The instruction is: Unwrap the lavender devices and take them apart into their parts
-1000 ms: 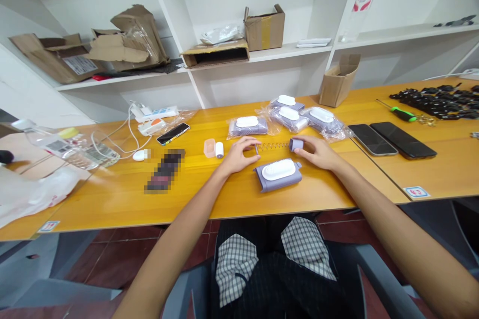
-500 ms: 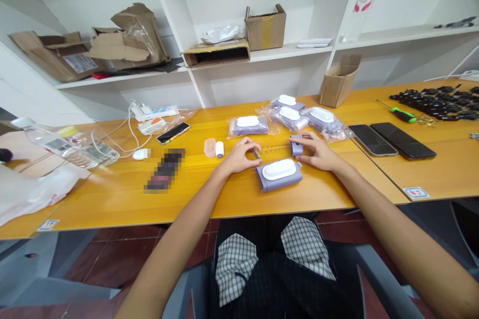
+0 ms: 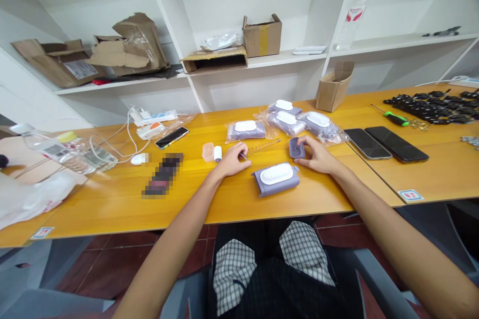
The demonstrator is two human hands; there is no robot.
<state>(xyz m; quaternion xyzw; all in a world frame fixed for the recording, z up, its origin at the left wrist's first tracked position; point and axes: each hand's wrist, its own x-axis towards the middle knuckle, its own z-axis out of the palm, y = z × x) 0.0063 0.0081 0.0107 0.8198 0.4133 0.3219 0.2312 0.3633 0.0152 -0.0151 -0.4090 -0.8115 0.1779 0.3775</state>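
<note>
My left hand (image 3: 232, 159) rests on the orange table (image 3: 112, 199), fingers pinched on the near end of a thin coiled spring (image 3: 262, 147). My right hand (image 3: 317, 155) grips a small purple cap (image 3: 295, 147) between thumb and fingers, a little right of the spring's far end. A purple device with a white oval top (image 3: 276, 177) lies between both hands, just in front of them. A small pink cup (image 3: 208, 151) and a white cylinder (image 3: 218, 153) stand left of my left hand.
Several bagged purple devices (image 3: 288, 119) lie behind my hands. Two dark phones (image 3: 385, 142) and a green-handled screwdriver (image 3: 392, 117) are at the right, with black parts (image 3: 434, 104) beyond. A phone (image 3: 172, 137), chargers, a plastic bottle (image 3: 56, 148) and cardboard boxes (image 3: 334, 87) sit left and behind.
My right hand has turned the purple cap and drawn it off the spring's end. My left hand slid slightly left along the table. The camera tipped down a little.
</note>
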